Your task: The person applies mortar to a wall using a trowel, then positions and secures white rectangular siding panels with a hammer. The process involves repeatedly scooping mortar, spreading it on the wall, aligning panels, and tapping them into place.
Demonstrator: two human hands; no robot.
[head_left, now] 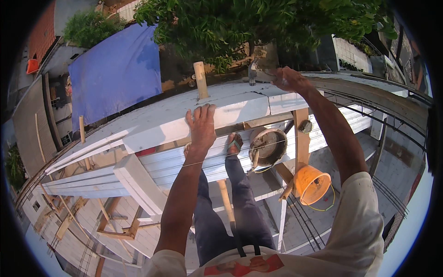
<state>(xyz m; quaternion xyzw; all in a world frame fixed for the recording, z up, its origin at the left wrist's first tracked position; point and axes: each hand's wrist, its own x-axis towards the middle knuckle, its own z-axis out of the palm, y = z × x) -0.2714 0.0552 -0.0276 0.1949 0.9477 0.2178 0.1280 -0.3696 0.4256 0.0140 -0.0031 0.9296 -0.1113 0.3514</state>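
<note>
My left hand (201,123) lies on the front edge of a long white block (237,105), its fingers spread. My right hand (287,80) grips a hammer-like tool (253,70) with a grey head, held above the joint with a shorter white block (287,102). Both blocks sit along the top of a wall. Below them a thin string (194,163) crosses pale planks, on which my sandalled feet (234,144) stand. A dark bucket (266,157) with mortar residue and a tool inside stands right of my feet, beside a vertical timber (301,138).
An orange bucket (313,188) is at lower right near steel bars (304,221). A bamboo pole (201,81) rises behind the blocks. Beyond the wall edge lie a blue tarp (110,69), trees (277,23) and roofs. Timber frames (119,233) are far below at left, showing a drop.
</note>
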